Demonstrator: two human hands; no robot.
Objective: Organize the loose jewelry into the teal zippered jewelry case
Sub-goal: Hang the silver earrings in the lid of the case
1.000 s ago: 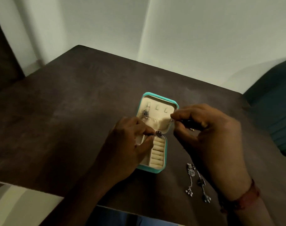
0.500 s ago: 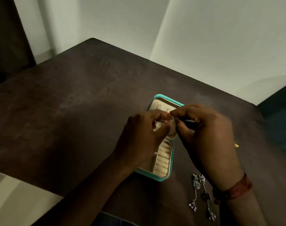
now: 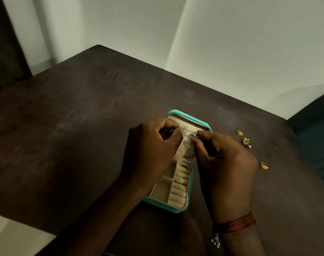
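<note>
Within the last second both hands have moved from the hinge up to the lid of the open, cream-lined teal zippered jewelry case (image 3: 189, 118). The left hand (image 3: 153, 145) and right hand (image 3: 224, 163) now each pinch an end of a thin silver chain (image 3: 188, 129) stretched across the lid's tab, so hooking it looks close. The case sits mid dark brown tabletop (image 3: 74, 145) with broad room to its left; small gold earrings (image 3: 246, 141) lie loose on its right, nearer that edge.
</note>
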